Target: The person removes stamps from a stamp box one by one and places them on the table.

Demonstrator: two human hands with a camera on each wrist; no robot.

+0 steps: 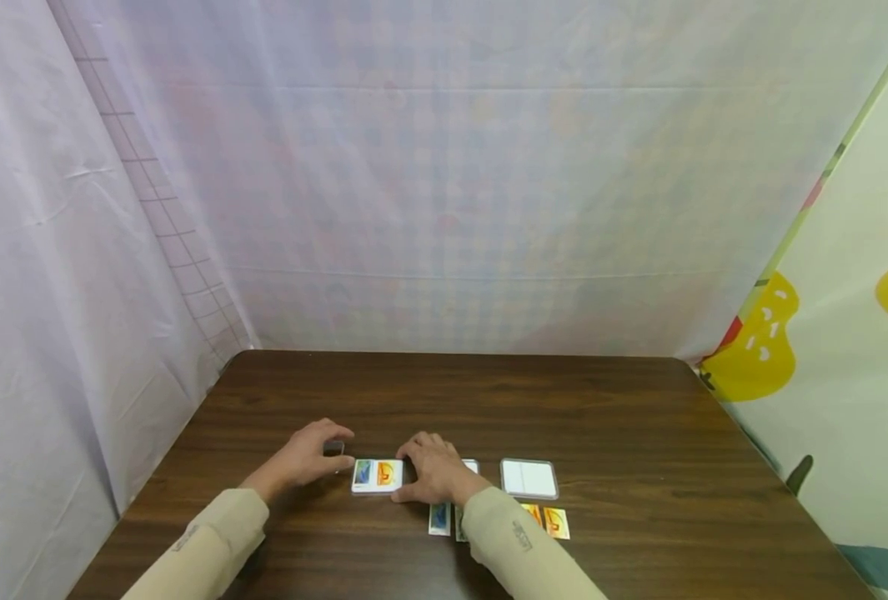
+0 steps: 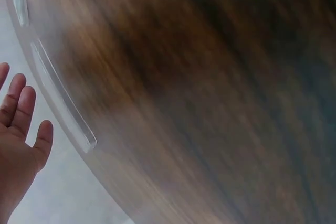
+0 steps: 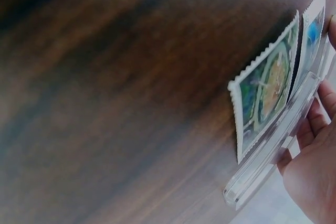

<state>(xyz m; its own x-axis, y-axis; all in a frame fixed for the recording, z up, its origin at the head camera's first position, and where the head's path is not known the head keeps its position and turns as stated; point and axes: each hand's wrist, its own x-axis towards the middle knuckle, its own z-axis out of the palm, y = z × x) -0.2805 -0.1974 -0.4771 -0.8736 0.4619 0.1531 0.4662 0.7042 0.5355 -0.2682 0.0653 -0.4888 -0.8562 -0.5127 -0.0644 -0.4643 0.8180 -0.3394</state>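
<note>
A flat case (image 1: pixel 366 489) holding a blue-green stamp (image 1: pixel 363 472) and an orange stamp (image 1: pixel 387 474) lies between the hands in the head view. My left hand (image 1: pixel 310 452) is at its left side, thumb tip right at the edge, fingers spread. Beside those fingers is a clear plastic cover (image 2: pixel 63 98), seen edge-on in the left wrist view. My right hand (image 1: pixel 434 468) is at the case's right end, thumb and fingers apart at its near and far corners. The right wrist view shows that hand behind another clear case (image 3: pixel 270 153).
That second case is mostly covered by the right hand; a third case (image 1: pixel 529 479) with a white insert lies farther right. Loose stamps lie in front: a blue one (image 1: pixel 439 519), a green one (image 3: pixel 268 87) and orange ones (image 1: pixel 556 523). The brown table (image 1: pixel 639 433) meets hanging curtains.
</note>
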